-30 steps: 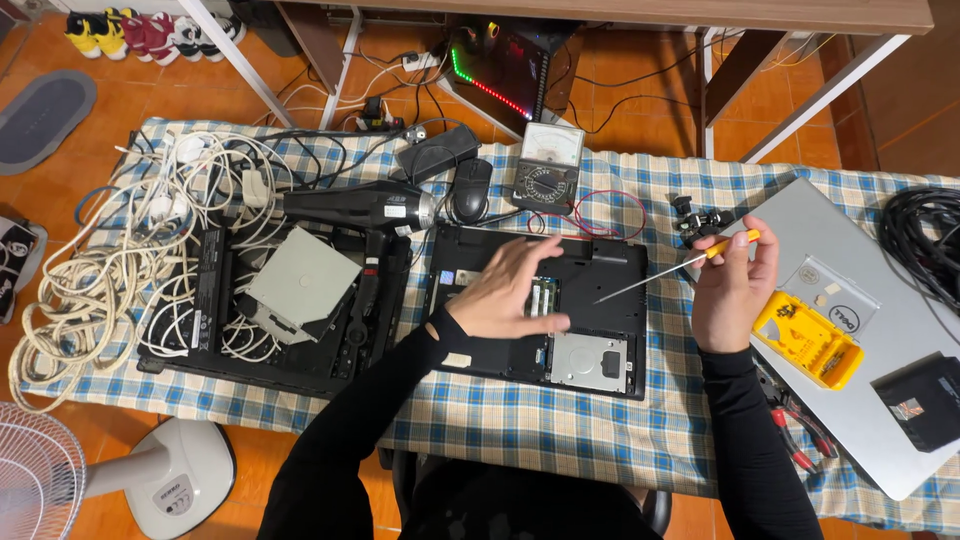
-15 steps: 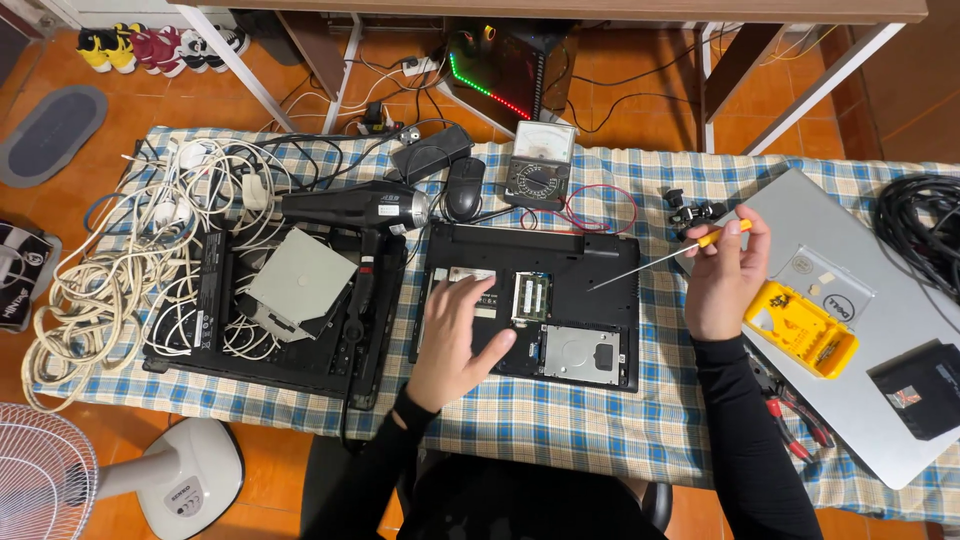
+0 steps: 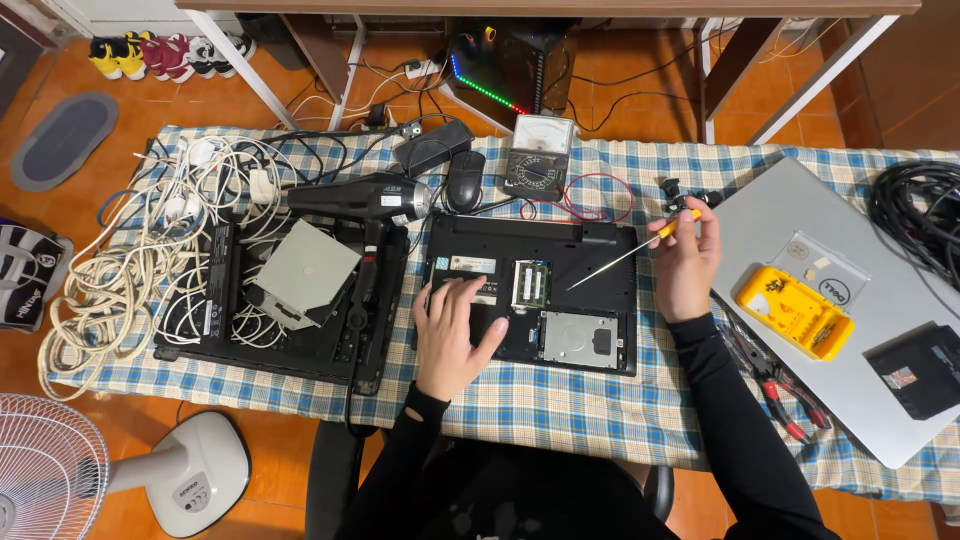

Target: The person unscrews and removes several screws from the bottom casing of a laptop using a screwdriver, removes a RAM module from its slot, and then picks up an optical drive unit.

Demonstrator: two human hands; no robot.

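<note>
An opened black laptop (image 3: 590, 250) lies bottom-up on the checked tablecloth, showing a green memory module (image 3: 530, 283) and a silver hard drive (image 3: 578, 338). My left hand (image 3: 452, 333) rests flat on the laptop's left part, fingers spread. My right hand (image 3: 686, 262) is at the laptop's right edge, gripping a thin screwdriver (image 3: 630, 252) with a yellow-orange handle. Its shaft slants down-left and the tip hangs just right of the memory module.
A black hair dryer (image 3: 365, 200), mouse (image 3: 463, 190) and analogue multimeter (image 3: 538, 166) lie behind the laptop. Left: another dismantled laptop (image 3: 215, 300) under white cables (image 3: 110, 270). Right: a silver laptop (image 3: 860, 380) carrying a yellow bit case (image 3: 794, 310), pliers (image 3: 770, 385), black cables (image 3: 915, 215). A fan (image 3: 40, 470) stands on the floor.
My left hand has slid from the laptop's middle to its left part and now lies flat. My right hand still holds the screwdriver, its tip lowered toward the memory module.
</note>
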